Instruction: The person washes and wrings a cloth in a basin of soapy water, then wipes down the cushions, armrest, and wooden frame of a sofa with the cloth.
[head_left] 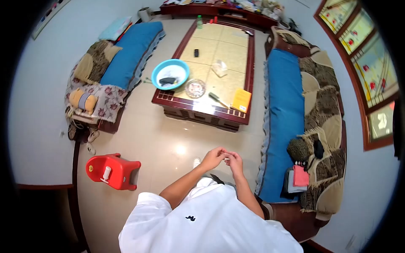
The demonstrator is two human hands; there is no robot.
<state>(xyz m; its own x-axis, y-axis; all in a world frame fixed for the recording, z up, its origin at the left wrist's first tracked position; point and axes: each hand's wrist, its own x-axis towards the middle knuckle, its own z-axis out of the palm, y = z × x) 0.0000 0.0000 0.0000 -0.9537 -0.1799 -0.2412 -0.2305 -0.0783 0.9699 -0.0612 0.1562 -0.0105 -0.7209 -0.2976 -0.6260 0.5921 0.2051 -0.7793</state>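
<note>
In front of my waist my left hand (214, 158) and my right hand (234, 162) meet, fingertips touching. The fingers of both are curled and closed. Whether anything small is between them I cannot make out. Beyond them stands a low table (177, 100) with a dark red frame and pale tiled top. On its near end are a light blue basin (182, 66) holding a dark cloth-like item (168, 80) in whitish contents, a clear round dish (195, 88), a brush with a dark green head (214, 97) and a yellow packet (241, 100).
A red plastic child's seat (122, 173) stands on the floor at left. Sofas with blue covers flank the table, one left (133, 52), one right (287, 109). Folded cloths (301, 176) lie on the right one. Farther along the table are a crumpled bag (219, 68) and a green bottle (199, 22).
</note>
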